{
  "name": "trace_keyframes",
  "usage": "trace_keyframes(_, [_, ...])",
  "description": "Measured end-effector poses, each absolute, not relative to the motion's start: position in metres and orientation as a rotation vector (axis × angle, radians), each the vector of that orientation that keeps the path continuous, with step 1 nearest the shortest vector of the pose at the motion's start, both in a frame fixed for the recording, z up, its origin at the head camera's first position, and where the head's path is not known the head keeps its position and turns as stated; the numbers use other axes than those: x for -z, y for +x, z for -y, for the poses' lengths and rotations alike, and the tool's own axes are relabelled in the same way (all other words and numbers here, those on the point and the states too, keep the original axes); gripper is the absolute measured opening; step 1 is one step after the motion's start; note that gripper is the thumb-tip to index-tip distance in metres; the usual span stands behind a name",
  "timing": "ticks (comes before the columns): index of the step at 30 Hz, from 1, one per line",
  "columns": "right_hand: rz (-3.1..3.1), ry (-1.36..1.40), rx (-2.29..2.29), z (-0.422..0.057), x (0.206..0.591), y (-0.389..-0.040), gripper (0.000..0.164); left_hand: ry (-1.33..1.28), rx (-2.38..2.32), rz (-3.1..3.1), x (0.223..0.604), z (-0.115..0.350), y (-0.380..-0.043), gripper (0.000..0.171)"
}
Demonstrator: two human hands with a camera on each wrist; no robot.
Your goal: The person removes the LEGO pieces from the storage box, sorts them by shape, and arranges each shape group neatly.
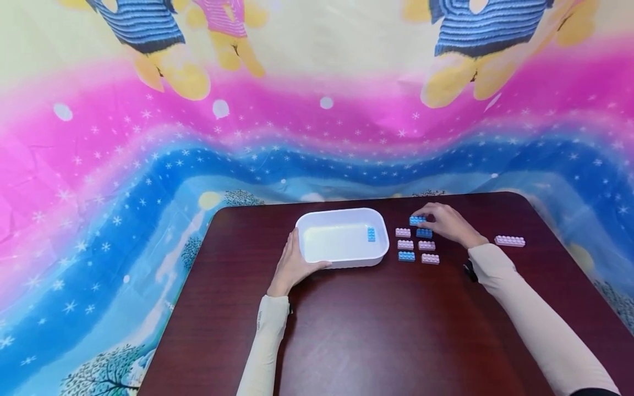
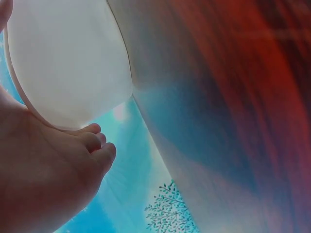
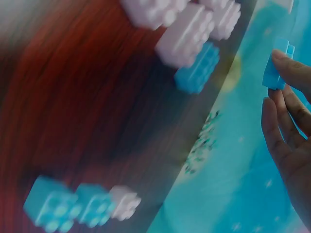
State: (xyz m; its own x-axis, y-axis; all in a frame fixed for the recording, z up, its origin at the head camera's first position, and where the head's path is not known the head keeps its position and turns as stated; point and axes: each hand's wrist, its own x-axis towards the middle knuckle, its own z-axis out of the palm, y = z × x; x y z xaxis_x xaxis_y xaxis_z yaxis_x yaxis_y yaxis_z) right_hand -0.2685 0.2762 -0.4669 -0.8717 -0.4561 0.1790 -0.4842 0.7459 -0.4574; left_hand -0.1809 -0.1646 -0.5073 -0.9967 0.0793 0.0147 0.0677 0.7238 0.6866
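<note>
A white plastic box [image 1: 342, 263] stands near the far edge of the table, with one light blue toy building brick [image 1: 371, 235] inside. At its near left corner, my left hand [image 1: 292, 268] grips the box, thumb along the front and fingers at the left side. The left wrist view shows those fingers bent against the box wall [image 2: 68, 63]. To the right of the box, my right hand [image 1: 448, 224] pinches a light blue building brick [image 3: 275, 70] between thumb and fingertips, raised off the table. Beneath and beside it lie several pink and blue bricks [image 1: 405, 245] in two columns.
A longer pink brick [image 1: 510, 241] lies apart at the right, beyond the right wrist. The dark red-brown table [image 1: 376, 330] has rounded far corners. Behind it hangs a printed cloth [image 1: 317, 126] close to the far edge.
</note>
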Motion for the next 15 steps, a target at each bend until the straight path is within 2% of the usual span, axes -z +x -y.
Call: trace_keyframes(15, [2.980, 0.620, -0.775, -0.329, 0.488, -0.253, 0.027, 0.139, -1.149, -2.913, 0.507, 0.163, -0.181, 0.137])
